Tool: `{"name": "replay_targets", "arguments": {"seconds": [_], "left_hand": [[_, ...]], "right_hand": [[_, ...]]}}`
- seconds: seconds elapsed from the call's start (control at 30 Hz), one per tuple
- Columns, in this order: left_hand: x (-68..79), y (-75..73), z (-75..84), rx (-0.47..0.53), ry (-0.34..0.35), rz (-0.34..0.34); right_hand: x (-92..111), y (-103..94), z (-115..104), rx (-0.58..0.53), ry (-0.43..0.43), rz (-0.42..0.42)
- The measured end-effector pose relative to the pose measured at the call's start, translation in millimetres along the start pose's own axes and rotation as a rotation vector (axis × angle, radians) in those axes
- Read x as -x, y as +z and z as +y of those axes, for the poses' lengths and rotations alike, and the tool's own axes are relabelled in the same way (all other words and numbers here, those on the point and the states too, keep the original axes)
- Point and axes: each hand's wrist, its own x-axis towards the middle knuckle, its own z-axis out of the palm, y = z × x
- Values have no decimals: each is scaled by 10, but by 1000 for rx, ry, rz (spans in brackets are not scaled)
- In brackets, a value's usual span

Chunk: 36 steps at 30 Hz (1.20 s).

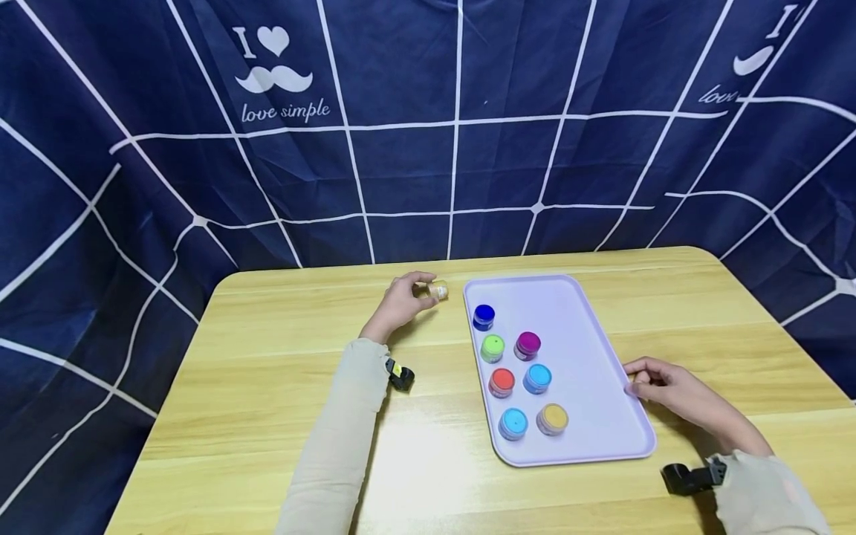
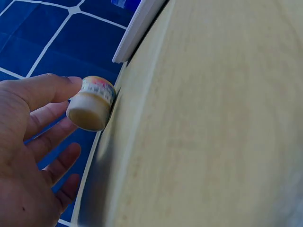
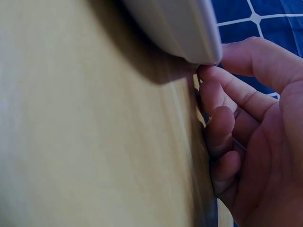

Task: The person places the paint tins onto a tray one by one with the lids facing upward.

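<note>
Beyond the tray's left side, my left hand (image 1: 403, 299) pinches a small clear paint jar (image 1: 438, 290) between thumb and fingers. The jar (image 2: 92, 104) is tilted, with a printed label and yellowish-tan contents; it is close to the tabletop, and I cannot tell whether it touches. My right hand (image 1: 675, 390) grips the right edge of a lilac tray (image 1: 588, 357), thumb (image 3: 258, 56) on the rim and index finger beneath. Several lidded jars stand on the tray's left half: dark blue (image 1: 484, 317), green (image 1: 493, 348), purple (image 1: 527, 345), red (image 1: 501, 383), two light blue (image 1: 538, 378), and ochre (image 1: 553, 420).
A wooden table (image 1: 267, 386) lies under everything, its far edge just behind the left hand. Dark blue cloth (image 1: 401, 171) with white lines hangs behind and at both sides. Each wrist carries a black camera (image 1: 401, 376).
</note>
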Motion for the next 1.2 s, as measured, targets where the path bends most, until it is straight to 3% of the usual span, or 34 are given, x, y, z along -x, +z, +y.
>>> {"name": "replay_targets", "arguments": {"seconds": [0.77, 1.2], "left_hand": [[-5, 14, 25, -109, -26, -35], [30, -3, -1, -66, 5, -37]], "right_hand": [[5, -2, -7, 15, 5, 1], [4, -16, 4, 6, 20, -17]]}}
